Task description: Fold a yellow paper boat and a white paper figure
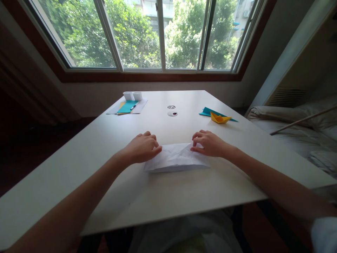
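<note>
A folded sheet of white paper [176, 160] lies on the white table in front of me, its near edge lifted slightly and diagonal creases showing on top. My left hand [144, 147] is at its far left corner, thumb and curled fingers closed on the edge. At the far right corner, my right hand [206, 143] pinches the paper between thumb and fingers. The fingertips of both hands are partly hidden behind the knuckles.
A yellow paper boat [220, 118] and a blue paper plane [207, 111] sit at the back right. Back left are coloured sheets [127, 106], a pen [134, 105] and two white paper boxes [132, 96]. Two round discs [172, 114] mark the table's middle. A window stands beyond.
</note>
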The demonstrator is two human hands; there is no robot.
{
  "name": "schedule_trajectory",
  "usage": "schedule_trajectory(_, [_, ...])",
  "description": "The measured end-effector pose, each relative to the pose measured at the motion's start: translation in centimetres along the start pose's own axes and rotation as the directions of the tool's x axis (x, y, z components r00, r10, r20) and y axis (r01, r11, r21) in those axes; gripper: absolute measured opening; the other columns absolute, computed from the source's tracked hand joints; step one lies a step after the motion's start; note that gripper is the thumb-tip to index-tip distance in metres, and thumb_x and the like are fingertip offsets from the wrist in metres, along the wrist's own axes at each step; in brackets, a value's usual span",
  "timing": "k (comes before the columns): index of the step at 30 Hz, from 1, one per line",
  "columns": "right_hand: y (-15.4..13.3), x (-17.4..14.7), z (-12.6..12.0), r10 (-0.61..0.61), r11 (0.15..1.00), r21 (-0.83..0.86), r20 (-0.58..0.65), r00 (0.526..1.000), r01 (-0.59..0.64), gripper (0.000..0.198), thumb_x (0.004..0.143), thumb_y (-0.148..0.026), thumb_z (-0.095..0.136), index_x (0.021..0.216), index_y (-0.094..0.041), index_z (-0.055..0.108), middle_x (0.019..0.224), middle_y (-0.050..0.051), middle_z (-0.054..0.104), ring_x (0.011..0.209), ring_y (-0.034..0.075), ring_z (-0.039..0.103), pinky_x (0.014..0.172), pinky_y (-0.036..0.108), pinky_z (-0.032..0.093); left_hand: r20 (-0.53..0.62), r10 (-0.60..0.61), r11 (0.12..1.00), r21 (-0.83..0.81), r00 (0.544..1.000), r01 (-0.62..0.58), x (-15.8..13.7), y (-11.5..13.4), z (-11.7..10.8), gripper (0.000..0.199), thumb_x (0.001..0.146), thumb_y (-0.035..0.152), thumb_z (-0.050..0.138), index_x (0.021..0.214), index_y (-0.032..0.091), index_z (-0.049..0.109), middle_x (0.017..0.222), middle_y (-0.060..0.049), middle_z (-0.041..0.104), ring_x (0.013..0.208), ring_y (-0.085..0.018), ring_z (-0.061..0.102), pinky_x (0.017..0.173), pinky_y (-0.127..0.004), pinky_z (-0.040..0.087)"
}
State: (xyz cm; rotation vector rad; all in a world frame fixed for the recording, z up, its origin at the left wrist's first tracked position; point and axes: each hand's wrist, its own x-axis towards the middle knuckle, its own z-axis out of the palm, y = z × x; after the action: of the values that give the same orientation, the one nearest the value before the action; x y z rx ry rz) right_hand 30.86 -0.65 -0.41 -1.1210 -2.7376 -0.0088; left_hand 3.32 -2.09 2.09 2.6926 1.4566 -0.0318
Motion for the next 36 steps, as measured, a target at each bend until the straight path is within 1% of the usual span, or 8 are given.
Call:
schedule_trajectory(3, [-1.2,0.3,0.7,-0.017,0.998,-0.058,-0.043,0.999,0.014,0.033,0.083,-0.043,0.049,0.097,-0.017,0.064,0.105,0.011,0.060,0.095,0.025,0.052,0.082,0.040,0.041,-0.058,0.002,0.992,0.126,0.998,0.006,-0.1,1.3,0.4,0.038,0.081,0.047,0.044,0.083,0.020,0.070,0.088,-0.011,0.061,0.093,-0.028,0.049,0.081,-0.040,0.035])
schedule_trajectory(5, [-1.6,0.4,1.1,-0.108,0.994,-0.026,-0.025,0.994,0.107,0.033,0.086,-0.033,0.046,0.114,-0.020,0.056,0.116,0.009,0.056,0.102,0.023,0.050,0.086,0.039,0.040,-0.064,0.095,0.988,0.127,0.993,-0.086,-0.2,1.7,0.9,0.027,0.079,0.033,0.050,0.100,0.023,0.065,0.098,-0.010,0.060,0.096,-0.026,0.049,0.084,-0.039,0.035])
schedule_trajectory(7, [-1.8,0.4,1.6,-0.197,0.980,0.020,0.005,0.980,0.197,0.035,0.088,-0.023,0.040,0.122,-0.022,0.050,0.120,0.007,0.054,0.105,0.021,0.049,0.089,0.038,0.040,-0.031,0.224,0.973,0.068,0.974,-0.222,-0.1,1.9,1.6,0.038,0.077,0.016,0.048,0.113,0.027,0.057,0.108,-0.007,0.057,0.099,-0.022,0.050,0.085,-0.036,0.036])
schedule_trajectory(9, [-2.0,0.4,1.9,-0.237,0.970,0.055,0.012,0.971,0.236,0.036,0.089,-0.018,0.036,0.121,-0.022,0.051,0.117,0.008,0.056,0.104,0.020,0.050,0.090,0.037,0.040,-0.012,0.283,0.959,0.002,0.959,-0.283,0.0,2.1,2.2,0.041,0.078,0.010,0.043,0.114,0.026,0.054,0.110,-0.007,0.055,0.099,-0.020,0.050,0.084,-0.032,0.039])
schedule_trajectory(12, [-2.4,0.6,2.2,-0.206,0.975,0.083,-0.031,0.978,0.208,0.032,0.090,-0.020,0.036,0.113,-0.019,0.057,0.109,0.009,0.059,0.098,0.019,0.052,0.088,0.036,0.041,-0.052,0.174,0.984,-0.030,0.983,-0.176,0.5,2.8,3.1,0.030,0.087,0.022,0.036,0.110,0.022,0.054,0.106,-0.009,0.054,0.095,-0.021,0.053,0.076,-0.031,0.044])
schedule_trajectory(16, [-3.0,1.0,2.8,-0.109,0.993,0.036,-0.054,0.993,0.111,0.032,0.091,-0.026,0.037,0.113,-0.014,0.056,0.104,0.012,0.058,0.095,0.021,0.052,0.086,0.038,0.043,-0.122,0.026,1.000,0.020,0.992,-0.024,1.0,3.7,4.0,0.035,0.089,0.038,0.033,0.116,0.021,0.048,0.105,-0.010,0.052,0.095,-0.024,0.053,0.070,-0.032,0.045])
schedule_trajectory(25, [-2.9,0.9,2.6,-0.088,0.992,-0.088,0.005,0.996,0.088,0.043,0.090,-0.030,0.036,0.130,-0.017,0.040,0.111,0.015,0.053,0.097,0.023,0.049,0.086,0.040,0.039,-0.116,-0.019,0.993,0.116,0.993,0.032,0.9,4.2,4.3,0.045,0.089,0.045,0.030,0.129,0.028,0.040,0.106,-0.010,0.051,0.090,-0.024,0.054,0.068,-0.032,0.044])
schedule_trajectory(36, [-3.2,0.5,1.7,-0.031,0.984,-0.171,0.053,0.998,0.039,0.041,0.089,-0.039,0.037,0.122,-0.017,0.048,0.107,0.013,0.056,0.094,0.023,0.052,0.081,0.035,0.037,-0.135,-0.078,0.976,0.189,0.988,0.103,0.4,5.0,4.4,0.049,0.089,0.048,0.029,0.128,0.021,0.042,0.104,-0.014,0.058,0.088,-0.028,0.056,0.067,-0.035,0.042])
